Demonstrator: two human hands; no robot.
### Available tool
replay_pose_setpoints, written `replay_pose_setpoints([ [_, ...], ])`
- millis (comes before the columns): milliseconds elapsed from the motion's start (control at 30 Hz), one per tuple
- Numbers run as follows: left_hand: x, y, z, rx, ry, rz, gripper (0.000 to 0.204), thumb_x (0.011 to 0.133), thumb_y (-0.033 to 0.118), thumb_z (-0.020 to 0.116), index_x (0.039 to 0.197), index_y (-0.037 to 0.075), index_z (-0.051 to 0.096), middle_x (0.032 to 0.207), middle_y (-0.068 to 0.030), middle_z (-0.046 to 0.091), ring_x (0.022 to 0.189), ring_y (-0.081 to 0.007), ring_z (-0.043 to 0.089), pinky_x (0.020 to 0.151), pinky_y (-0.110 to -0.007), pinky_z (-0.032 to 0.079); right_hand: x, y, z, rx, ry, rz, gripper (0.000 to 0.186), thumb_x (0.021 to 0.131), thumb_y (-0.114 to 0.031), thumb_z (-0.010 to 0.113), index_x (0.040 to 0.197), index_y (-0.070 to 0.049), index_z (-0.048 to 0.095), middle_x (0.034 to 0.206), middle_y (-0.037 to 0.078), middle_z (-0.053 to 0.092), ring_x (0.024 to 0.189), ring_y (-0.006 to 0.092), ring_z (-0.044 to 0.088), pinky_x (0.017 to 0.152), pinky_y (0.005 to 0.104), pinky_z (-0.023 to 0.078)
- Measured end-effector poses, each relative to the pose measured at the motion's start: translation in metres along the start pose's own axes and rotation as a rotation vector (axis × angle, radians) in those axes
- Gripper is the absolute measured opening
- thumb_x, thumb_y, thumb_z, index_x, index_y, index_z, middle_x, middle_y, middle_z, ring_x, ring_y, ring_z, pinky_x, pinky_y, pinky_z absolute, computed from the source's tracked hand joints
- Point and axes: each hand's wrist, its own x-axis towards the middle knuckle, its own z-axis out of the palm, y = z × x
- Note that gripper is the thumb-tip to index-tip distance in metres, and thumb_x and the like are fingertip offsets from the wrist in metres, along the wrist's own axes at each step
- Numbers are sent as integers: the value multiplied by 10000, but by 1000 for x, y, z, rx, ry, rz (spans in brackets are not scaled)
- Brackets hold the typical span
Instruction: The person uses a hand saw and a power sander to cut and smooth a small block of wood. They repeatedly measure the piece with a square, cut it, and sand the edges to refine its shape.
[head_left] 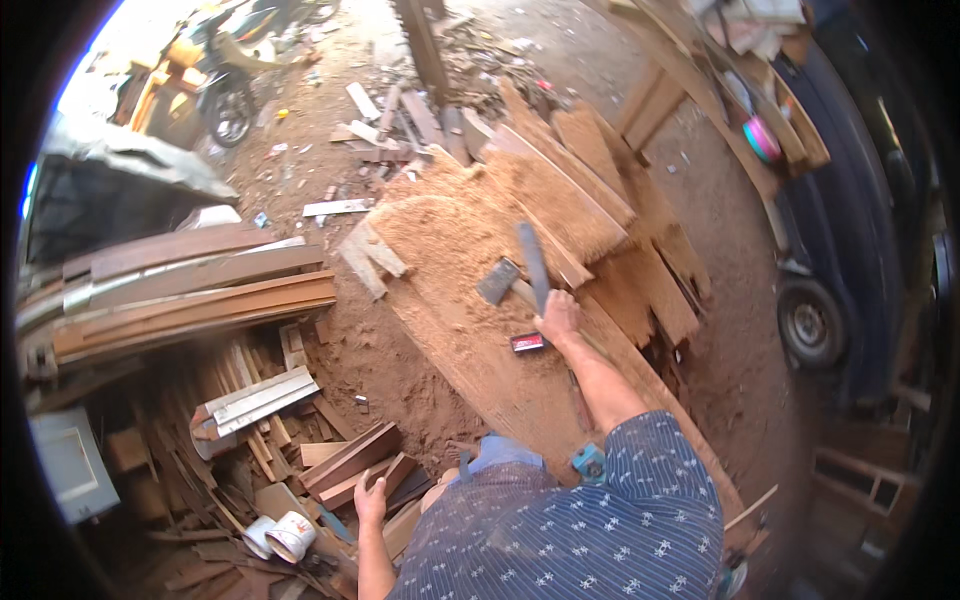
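Observation:
My right hand (558,318) is closed at the near end of a long flat grey metal tool (533,262), which points away from me over the wooden bench (470,375). Its exact kind is unclear. Just left of it lies a hammer (497,282) with a blocky grey head, its wooden handle running toward my right hand. A small red and black box (526,342) rests on the bench beside my wrist. My left hand (370,496) hangs low on the left with its fingers apart, holding nothing, near some brown timber offcuts (350,465).
Sawdust (440,225) heaps over the bench's far part, beside broken planks (570,185). A teal power tool (588,462) sits close to my body. Stacked boards (200,290) and white buckets (292,535) stand left. A dark vehicle (835,220) is at right, a wooden post (420,50) ahead.

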Motion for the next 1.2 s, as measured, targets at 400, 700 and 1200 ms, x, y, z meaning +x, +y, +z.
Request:
replay_pose_setpoints([
  [400, 55, -15, 33, 118, -200, -37, 579, 921, 257, 721, 1428, 48, 537, 1331, -141, 591, 1042, -234, 625, 740, -384, 586, -40, 19, -12, 182, -84, -19, 678, 812, -370, 773, 1279, 28, 483, 1170, 229, 629, 1083, 381, 643, 946, 479, 525],
  [700, 57, -6, 37, 108, -196, 42, 561, 931, 265, 714, 1409, 28, 542, 1322, -163, 612, 1074, -242, 650, 741, -367, 614, -49, 11, -6, 560, -209, 149, 441, 731, -247, 760, 1096, -6, 700, 977, 219, 742, 915, 362, 734, 800, 445, 591],
  [1200, 38, -26, 52, 188, -261, -38, 544, 917, 246, 725, 1380, 9, 564, 1291, -185, 638, 1097, -264, 660, 791, -356, 588, -61, 197, -19, 837, 141, 591, 605, 740, -361, 812, 1077, 116, 652, 1075, 287, 703, 936, 366, 719, 835, 418, 578],
])
